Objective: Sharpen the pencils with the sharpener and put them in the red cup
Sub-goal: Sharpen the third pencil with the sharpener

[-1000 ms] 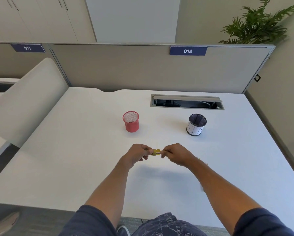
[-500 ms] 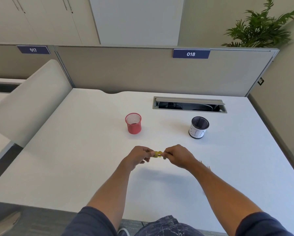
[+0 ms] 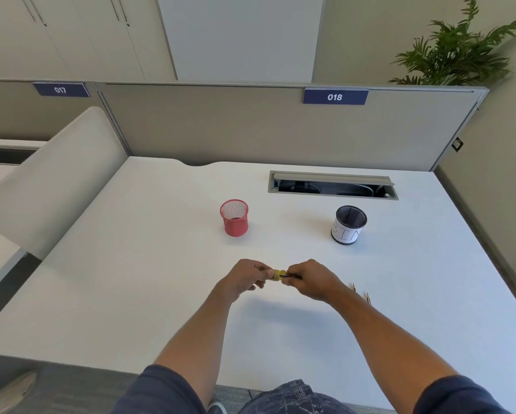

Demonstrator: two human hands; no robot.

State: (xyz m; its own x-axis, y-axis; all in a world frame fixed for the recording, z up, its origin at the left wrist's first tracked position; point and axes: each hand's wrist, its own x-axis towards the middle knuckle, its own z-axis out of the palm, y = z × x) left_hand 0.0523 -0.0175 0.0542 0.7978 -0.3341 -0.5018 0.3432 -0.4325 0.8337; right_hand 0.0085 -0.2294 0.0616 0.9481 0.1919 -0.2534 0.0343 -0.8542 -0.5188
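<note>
Above the middle of the white desk (image 3: 131, 294), my left hand (image 3: 244, 280) pinches a small yellow sharpener (image 3: 279, 275). My right hand (image 3: 312, 280) grips a dark pencil (image 3: 292, 276) whose end sits in the sharpener. Most of that pencil is hidden by my fingers. The red mesh cup (image 3: 234, 217) stands upright farther back on the desk, apart from both hands. Tips of two more pencils (image 3: 360, 291) show on the desk just behind my right wrist.
A black mesh cup with a white paper label (image 3: 349, 225) stands to the right of the red cup. An open cable tray (image 3: 332, 186) is set into the desk behind it. A grey partition closes the back; a plant stands at far right.
Both hands stay together at the sharpener with only slight shifts of the fingers. The camera has tilted a little, so the cups appear lower in view.
</note>
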